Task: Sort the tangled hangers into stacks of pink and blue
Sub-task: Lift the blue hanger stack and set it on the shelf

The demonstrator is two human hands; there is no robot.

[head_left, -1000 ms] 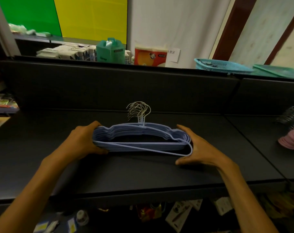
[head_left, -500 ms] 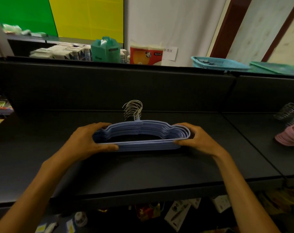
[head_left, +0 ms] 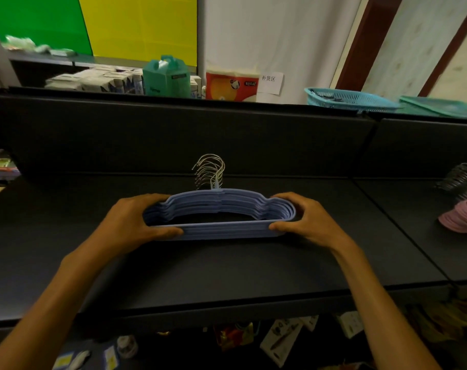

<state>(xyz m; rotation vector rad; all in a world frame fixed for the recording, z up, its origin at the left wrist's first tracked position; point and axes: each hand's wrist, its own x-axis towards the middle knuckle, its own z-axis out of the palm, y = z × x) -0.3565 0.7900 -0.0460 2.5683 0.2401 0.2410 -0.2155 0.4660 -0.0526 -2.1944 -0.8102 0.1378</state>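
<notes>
Hangers, blue [head_left: 219,214], sit in one neat stack on the dark shelf [head_left: 227,271] straight ahead of me, their metal hooks [head_left: 209,170] bunched together and pointing away toward the shelf's back panel [head_left: 173,137]. My left hand [head_left: 132,225] grips the stack's left end, thumb curled along the front bar and fingers wrapped over the top edge. My right hand [head_left: 307,221] grips the right end the same way, thumb on the front bar, fingers curled over the rounded shoulder. The stack rests between my palms; I cannot tell whether it is lifted or touching the shelf.

Far right on the neighbouring shelf lies the pink stack [head_left: 460,218], well apart from the blue one, partly cut off by the frame edge, with its own hooks [head_left: 460,180] behind it.

Beyond the back panel stand a green jug [head_left: 167,77], a red-and-white pack [head_left: 231,86], a paper label [head_left: 271,82] and a teal basket [head_left: 347,100].
</notes>
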